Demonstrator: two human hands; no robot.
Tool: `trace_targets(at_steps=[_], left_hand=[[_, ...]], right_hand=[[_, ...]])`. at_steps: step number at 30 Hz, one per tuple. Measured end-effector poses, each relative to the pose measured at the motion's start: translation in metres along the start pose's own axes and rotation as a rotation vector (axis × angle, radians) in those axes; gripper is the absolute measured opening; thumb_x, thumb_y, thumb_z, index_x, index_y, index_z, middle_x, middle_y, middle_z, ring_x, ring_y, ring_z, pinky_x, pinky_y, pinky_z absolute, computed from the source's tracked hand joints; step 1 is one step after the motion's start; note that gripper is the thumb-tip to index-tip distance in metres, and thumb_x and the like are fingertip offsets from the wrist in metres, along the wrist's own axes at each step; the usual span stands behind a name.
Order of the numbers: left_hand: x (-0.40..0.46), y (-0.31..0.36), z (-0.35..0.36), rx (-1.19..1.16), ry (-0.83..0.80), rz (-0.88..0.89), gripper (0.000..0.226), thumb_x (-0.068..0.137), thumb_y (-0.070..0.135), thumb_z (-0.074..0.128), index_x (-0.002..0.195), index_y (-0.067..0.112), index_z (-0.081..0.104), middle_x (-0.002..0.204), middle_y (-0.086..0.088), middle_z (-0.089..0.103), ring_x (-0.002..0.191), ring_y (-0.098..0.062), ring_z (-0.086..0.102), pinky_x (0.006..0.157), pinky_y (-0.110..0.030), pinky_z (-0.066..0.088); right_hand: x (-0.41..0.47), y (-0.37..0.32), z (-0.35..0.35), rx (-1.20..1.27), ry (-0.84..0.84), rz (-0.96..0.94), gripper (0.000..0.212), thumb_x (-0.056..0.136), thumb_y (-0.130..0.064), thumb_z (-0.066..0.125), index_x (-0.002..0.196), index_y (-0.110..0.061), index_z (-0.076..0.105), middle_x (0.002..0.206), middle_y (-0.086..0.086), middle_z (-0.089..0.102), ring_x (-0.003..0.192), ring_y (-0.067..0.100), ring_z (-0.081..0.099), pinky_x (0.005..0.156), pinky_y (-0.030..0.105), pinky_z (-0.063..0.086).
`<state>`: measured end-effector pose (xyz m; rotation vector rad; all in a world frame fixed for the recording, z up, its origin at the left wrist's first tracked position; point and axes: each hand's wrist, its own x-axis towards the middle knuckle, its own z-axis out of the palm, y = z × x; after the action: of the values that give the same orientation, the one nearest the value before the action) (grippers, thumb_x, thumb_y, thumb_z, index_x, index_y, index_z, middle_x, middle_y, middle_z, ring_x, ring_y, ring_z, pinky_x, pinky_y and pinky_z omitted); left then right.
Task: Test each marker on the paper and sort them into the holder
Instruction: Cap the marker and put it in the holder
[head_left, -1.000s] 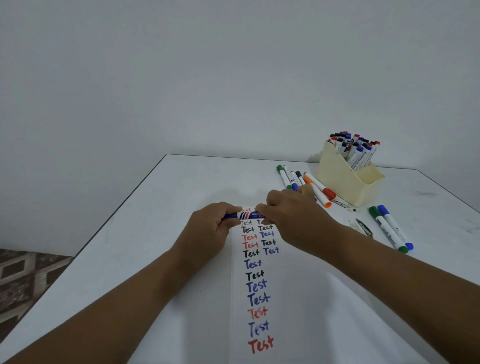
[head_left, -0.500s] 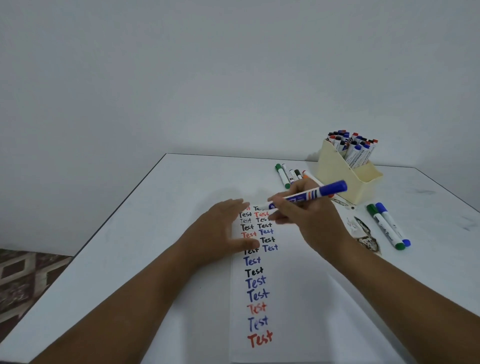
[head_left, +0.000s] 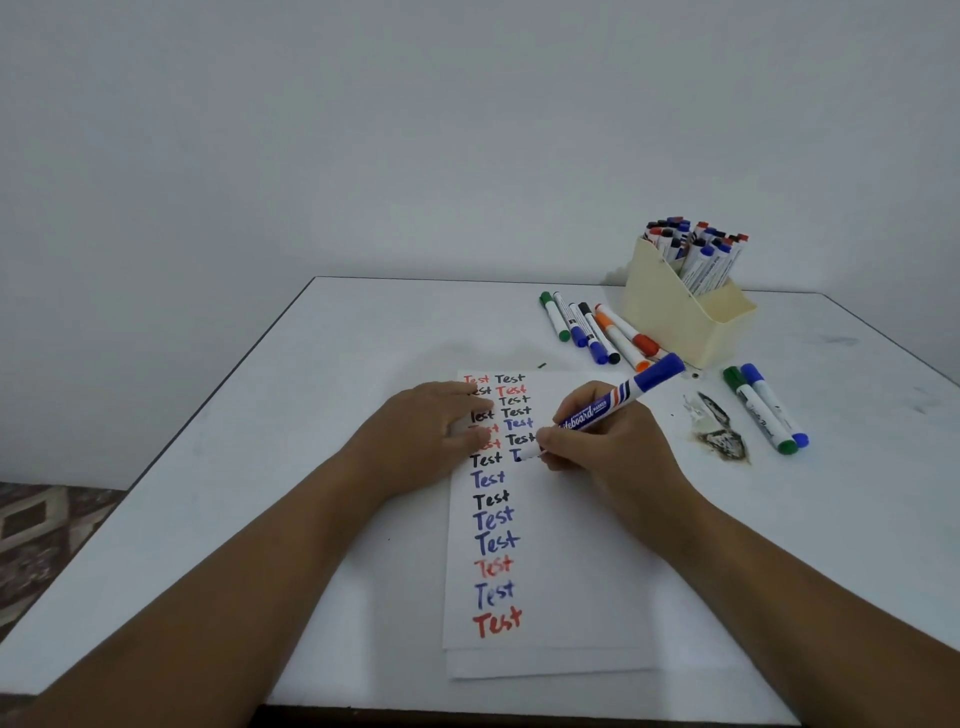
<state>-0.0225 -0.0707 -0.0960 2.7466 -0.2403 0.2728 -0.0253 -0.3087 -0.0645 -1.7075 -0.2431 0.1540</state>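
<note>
Paper (head_left: 561, 571) is lying mid-surface (head_left: 260, 441); left hand (head_left: 421, 431) is pressing it flat-fingered, right hand (head_left: 608, 447) is pinching the blue marker (head_left: 618, 397), tip down.

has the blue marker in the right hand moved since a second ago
Yes. The blue marker was held level over the top of the paper by both hands; now the right hand alone tilts it, tip lower on the right column of words.
</note>
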Motion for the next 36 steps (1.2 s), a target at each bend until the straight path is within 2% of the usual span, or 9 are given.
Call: trace_targets(at_steps=[4, 10, 19, 22, 27, 36], left_hand=[[-0.0006, 0.0013, -0.0009, 0.013, -0.012, -0.005, 0.050, 0.092, 0.061, 0.053, 0.138, 0.041, 0.053, 0.152, 0.018, 0.040, 0.140, -0.004, 0.033, 0.114, -0.025, 0.022], [-0.0017, 0.0015, -0.0009, 0.015, -0.021, -0.011, 0.051, 0.092, 0.063, 0.051, 0.138, 0.042, 0.051, 0.153, 0.020, 0.039, 0.140, -0.004, 0.032, 0.117, -0.030, 0.024], [-0.0024, 0.0022, -0.0014, 0.007, -0.014, -0.003, 0.050, 0.092, 0.061, 0.053, 0.138, 0.041, 0.052, 0.153, 0.018, 0.040, 0.141, -0.005, 0.032, 0.117, -0.030, 0.024], [-0.0019, 0.0014, -0.0006, 0.009, -0.018, -0.007, 0.051, 0.092, 0.062, 0.052, 0.139, 0.041, 0.052, 0.153, 0.019, 0.039, 0.141, -0.005, 0.031, 0.118, -0.031, 0.024], [-0.0023, 0.0006, -0.0002, 0.003, -0.020, -0.006, 0.052, 0.092, 0.062, 0.052, 0.139, 0.041, 0.051, 0.152, 0.020, 0.039, 0.141, -0.004, 0.031, 0.118, -0.031, 0.024], [-0.0029, 0.0035, -0.0025, 0.003, -0.015, -0.008, 0.050, 0.092, 0.061, 0.053, 0.138, 0.041, 0.052, 0.152, 0.019, 0.040, 0.141, -0.004, 0.031, 0.116, -0.028, 0.024]], right_hand=[[-0.0003, 0.0016, -0.0018, -0.020, 0.005, -0.024, 0.019, 0.083, -0.009, 0.079, 0.092, -0.003, 0.064, 0.075, 0.012, 0.074, 0.069, 0.029, 0.073, 0.068, 0.035, 0.063], [-0.0006, 0.0048, 0.0014, -0.123, -0.010, -0.040, 0.019, 0.082, -0.015, 0.082, 0.084, -0.012, 0.064, 0.073, 0.009, 0.073, 0.076, 0.033, 0.073, 0.073, 0.039, 0.063], [-0.0011, 0.0050, 0.0019, -0.129, -0.020, -0.068, 0.020, 0.081, -0.017, 0.083, 0.085, -0.013, 0.064, 0.074, 0.009, 0.074, 0.073, 0.028, 0.074, 0.072, 0.038, 0.063], [0.0011, 0.0070, 0.0022, -0.180, 0.025, -0.074, 0.019, 0.082, -0.017, 0.082, 0.085, -0.013, 0.063, 0.073, 0.008, 0.073, 0.073, 0.030, 0.073, 0.072, 0.040, 0.063], [-0.0011, 0.0069, -0.0022, -0.123, 0.042, -0.072, 0.016, 0.084, -0.012, 0.079, 0.087, -0.007, 0.064, 0.072, 0.009, 0.074, 0.073, 0.032, 0.073, 0.071, 0.041, 0.063], [-0.0011, 0.0073, -0.0011, -0.209, 0.058, -0.092, 0.018, 0.082, -0.013, 0.080, 0.081, -0.014, 0.063, 0.069, 0.007, 0.072, 0.071, 0.030, 0.072, 0.073, 0.046, 0.063]])
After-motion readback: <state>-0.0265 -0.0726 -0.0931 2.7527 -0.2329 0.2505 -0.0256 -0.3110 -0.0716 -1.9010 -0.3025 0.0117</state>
